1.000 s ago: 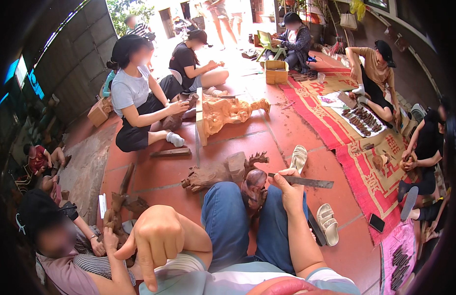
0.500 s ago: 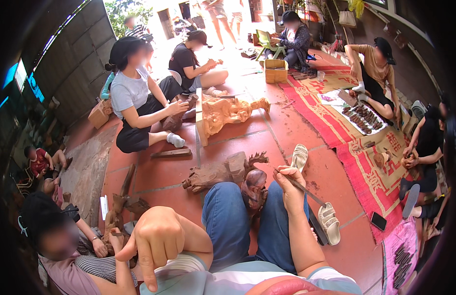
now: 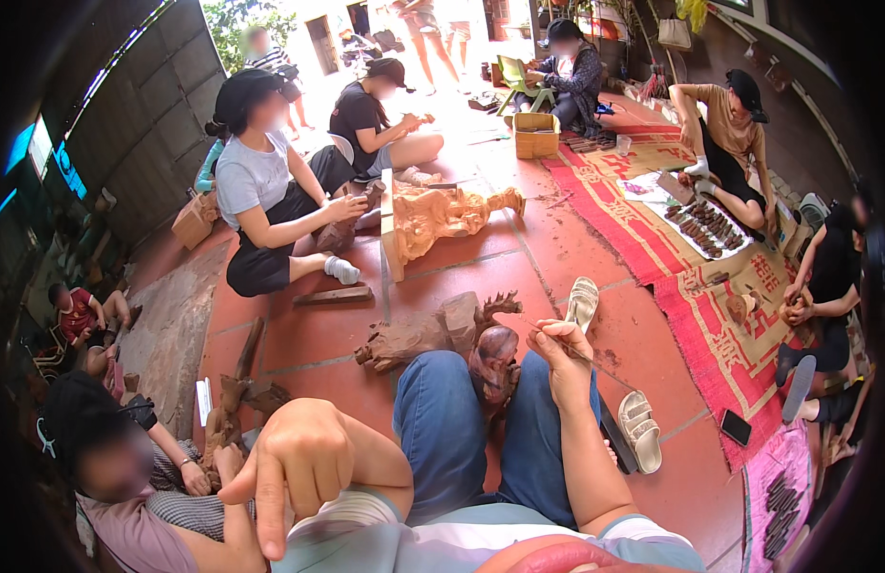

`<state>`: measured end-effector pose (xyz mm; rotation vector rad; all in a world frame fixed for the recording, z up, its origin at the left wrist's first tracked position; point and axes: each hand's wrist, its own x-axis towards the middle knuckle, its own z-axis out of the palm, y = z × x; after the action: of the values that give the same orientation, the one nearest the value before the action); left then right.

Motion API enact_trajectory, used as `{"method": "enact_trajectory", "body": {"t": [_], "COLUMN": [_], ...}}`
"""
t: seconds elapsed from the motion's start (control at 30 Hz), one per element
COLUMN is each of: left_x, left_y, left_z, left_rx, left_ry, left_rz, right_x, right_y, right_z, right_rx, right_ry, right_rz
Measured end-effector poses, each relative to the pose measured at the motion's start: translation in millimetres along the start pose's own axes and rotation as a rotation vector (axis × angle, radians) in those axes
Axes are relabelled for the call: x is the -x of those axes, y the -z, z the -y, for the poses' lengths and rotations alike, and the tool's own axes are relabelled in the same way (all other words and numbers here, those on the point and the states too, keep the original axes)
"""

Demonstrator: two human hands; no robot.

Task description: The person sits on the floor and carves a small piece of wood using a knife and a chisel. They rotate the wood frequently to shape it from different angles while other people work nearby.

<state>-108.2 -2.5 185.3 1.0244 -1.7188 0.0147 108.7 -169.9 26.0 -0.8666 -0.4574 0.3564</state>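
Note:
My right hand (image 3: 564,353) is raised over my right knee. Its thumb and fingers pinch a thin dark strip (image 3: 581,355), whose exact kind I cannot make out. Between my knees a dark reddish-brown wood carving (image 3: 493,361) stands upright, apart from both hands. My left hand (image 3: 304,463) is lifted at the lower left, with the index finger stretched downward, the thumb out and the other fingers curled. I see nothing in it. Just beyond my knees lies a rough brown wood carving (image 3: 419,334) with a jagged, curved end.
A person (image 3: 108,468) sits close on my left beside wooden pieces. Beyond, a large light-wood carving (image 3: 452,222) lies on red tiles near other seated people. Sandals (image 3: 639,432) lie right of my leg, before a red patterned mat (image 3: 695,315) and a phone (image 3: 736,428).
The strip in my right hand has swung, so less of its length shows behind the hand. My left hand has shifted slightly left, its index finger still pointing down.

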Motion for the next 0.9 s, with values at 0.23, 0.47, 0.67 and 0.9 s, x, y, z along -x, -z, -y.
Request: {"method": "enact_trajectory", "body": {"t": [0.23, 0.47, 0.67, 0.9], "left_x": [-6, -11, -11, -15], "left_y": [5, 3, 6, 0], "left_z": [5, 11, 10, 13], "left_rx": [0.012, 0.050, 0.075, 0.049], "left_ry": [0.033, 0.021, -0.004, 0.020], "left_rz": [0.099, 0.072, 0.036, 0.117], "right_x": [0, 2, 2, 0], "right_y": [1, 3, 2, 3], "right_z": [0, -1, -3, -4], "right_rx": [0.005, 0.010, 0.052, 0.019], "right_ry": [0.000, 0.004, 0.009, 0.008], "right_rz": [0.000, 0.004, -0.003, 0.014]}}
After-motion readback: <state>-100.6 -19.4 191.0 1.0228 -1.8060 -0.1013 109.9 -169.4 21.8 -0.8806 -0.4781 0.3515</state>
